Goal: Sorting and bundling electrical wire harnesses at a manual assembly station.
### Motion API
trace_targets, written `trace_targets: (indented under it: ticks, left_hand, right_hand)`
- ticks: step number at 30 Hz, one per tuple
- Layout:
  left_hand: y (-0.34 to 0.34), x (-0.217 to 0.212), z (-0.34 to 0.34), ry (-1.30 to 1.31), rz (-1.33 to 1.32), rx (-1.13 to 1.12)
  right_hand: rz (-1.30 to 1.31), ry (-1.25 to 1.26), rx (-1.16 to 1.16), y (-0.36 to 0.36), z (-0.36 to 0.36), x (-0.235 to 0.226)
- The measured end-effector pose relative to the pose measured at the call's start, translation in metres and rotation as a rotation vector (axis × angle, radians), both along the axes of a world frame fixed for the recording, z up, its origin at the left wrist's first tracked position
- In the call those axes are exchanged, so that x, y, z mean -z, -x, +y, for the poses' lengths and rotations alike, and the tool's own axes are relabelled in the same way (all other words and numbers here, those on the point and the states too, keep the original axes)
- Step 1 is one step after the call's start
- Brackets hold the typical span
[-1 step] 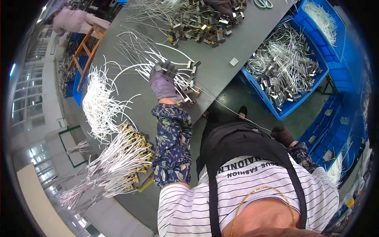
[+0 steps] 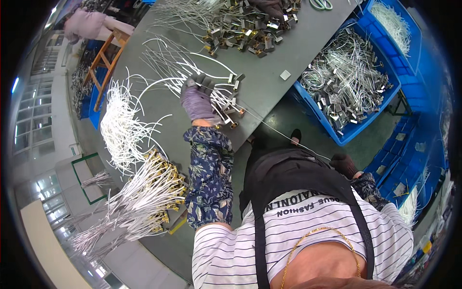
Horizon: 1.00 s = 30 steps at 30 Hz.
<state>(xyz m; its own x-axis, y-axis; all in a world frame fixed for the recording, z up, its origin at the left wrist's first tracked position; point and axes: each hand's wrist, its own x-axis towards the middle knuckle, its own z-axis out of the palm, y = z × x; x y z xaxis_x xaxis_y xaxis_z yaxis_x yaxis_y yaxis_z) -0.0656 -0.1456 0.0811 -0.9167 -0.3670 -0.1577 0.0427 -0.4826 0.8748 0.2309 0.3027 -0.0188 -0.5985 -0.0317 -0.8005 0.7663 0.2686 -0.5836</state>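
The left hand (image 2: pixel 199 98), in a grey-purple glove with a flowered sleeve guard behind it, lies palm down on the grey surface (image 2: pixel 269 82), its fingers spread over a bundle of white wires with metal end clips (image 2: pixel 211 91); whether it grips any of them I cannot tell. That bundle's long axis runs from about 10 o'clock to 4 o'clock, the bare wire ends fanning toward 10 o'clock and the clips gathered at the 4 o'clock end, close to the surface's near edge. The right hand (image 2: pixel 344 164), in a dark glove, is low beside the person's lap, off the surface, and closed on a single thin wire (image 2: pixel 284 135) that stretches taut toward 10 o'clock up to the clips by the left hand. At 9 o'clock of the left hand lies a loose heap of plain white wires (image 2: pixel 122 127), and at 7 o'clock a sheaf of wires with brass ends (image 2: pixel 144 197) reaching to the surface's edge. At 12 o'clock sits a pile of metal clips and wires (image 2: pixel 240 24). Bare surface opens toward 2 o'clock, holding only a small metal square (image 2: pixel 285 74). Beyond the edge at 3 o'clock a blue bin (image 2: pixel 358 130) holds tangled clipped wires, with green floor (image 2: pixel 279 120) between bin and surface.
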Motion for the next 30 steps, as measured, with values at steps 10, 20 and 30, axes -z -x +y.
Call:
trace_targets:
  ticks: [10, 20, 30]
  left_hand:
    - [-0.005, 0.002, -0.008, 0.05, -0.036, -0.005]
    - [-0.098, 0.021, 0.091, 0.955, 0.03, 0.635]
    - [-0.086, -0.015, 0.038, 0.464, -0.393, 0.303]
  right_hand:
    - [-0.01, 0.045, 0.034, 0.002, -0.002, -0.004]
    - [0.171, 0.03, -0.084, 0.042, -0.035, -0.011]
    - [0.519, 0.402, -0.169, 0.19, -0.19, -0.074]
